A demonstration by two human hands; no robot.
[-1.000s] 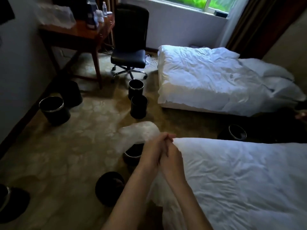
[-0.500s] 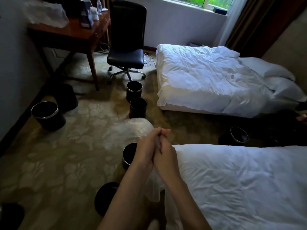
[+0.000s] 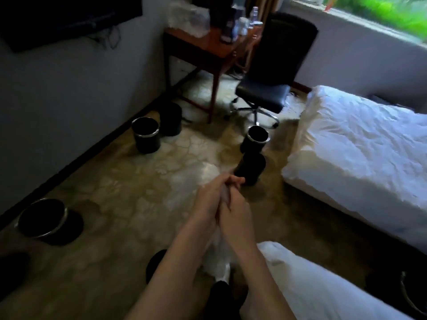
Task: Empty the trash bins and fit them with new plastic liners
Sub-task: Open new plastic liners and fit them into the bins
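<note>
Indoors, a person's left hand (image 3: 208, 202) and right hand (image 3: 234, 214) are pressed together with fingers curled, gripping a thin, see-through plastic liner (image 3: 215, 252) between the palms. The film shows pale beyond the knuckles and hangs crumpled below the wrists.

Just past the fingertips stands a black bin (image 3: 250, 168) on the patterned carpet (image 3: 129, 204), with a silver-rimmed bin (image 3: 255, 139) close behind it. Ahead and to the left of the hands, a pair of bins (image 3: 146, 137) sits near the wall, and well off to the left is a wide bin (image 3: 44, 221). A dark bin (image 3: 157, 266) is partly hidden under the left forearm.

A white bed (image 3: 360, 146) lies to the right of the hands, and a second bed (image 3: 312, 285) lies by the right forearm. Beyond the hands are an office chair (image 3: 265, 93) and a wooden table (image 3: 208, 46) carrying blurred bottles.
</note>
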